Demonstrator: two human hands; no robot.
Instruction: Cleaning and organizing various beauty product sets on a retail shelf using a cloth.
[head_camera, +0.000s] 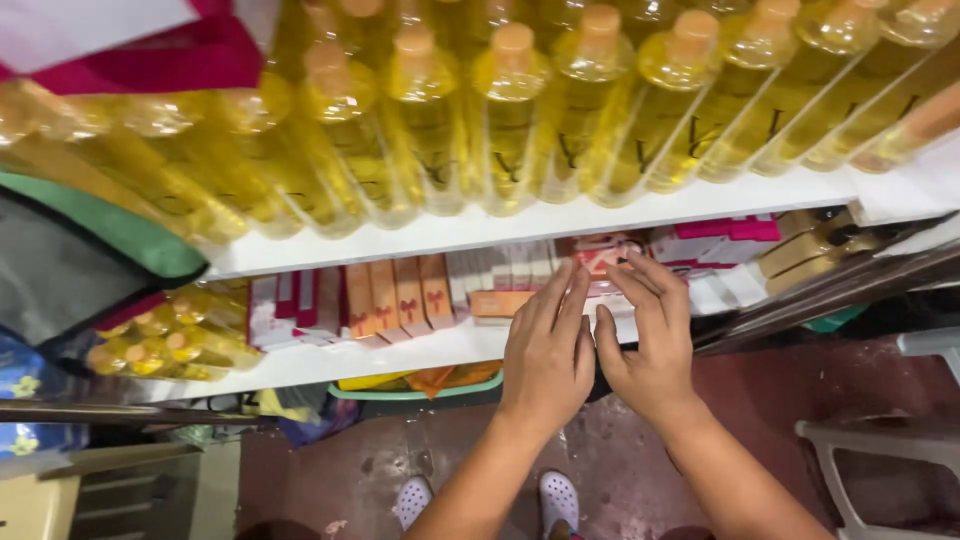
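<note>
My left hand (548, 348) and my right hand (648, 335) reach side by side to the lower white shelf (330, 362), fingers stretched out and apart. Their fingertips touch small boxes: a flat orange box (498, 303) lies just left of my left hand, and a pale pink box (604, 252) sits above both sets of fingertips. Neither hand visibly grips anything. A row of upright orange-and-white boxes (395, 295) stands further left on the same shelf.
The upper white shelf (600, 218) carries several yellow bottles (512, 115) with tan caps. Smaller yellow bottles (170, 345) sit at the lower shelf's left end. Pink boxes (730, 230) and gold ones (810, 245) lie right. A white plastic chair (880, 450) stands on the reddish floor.
</note>
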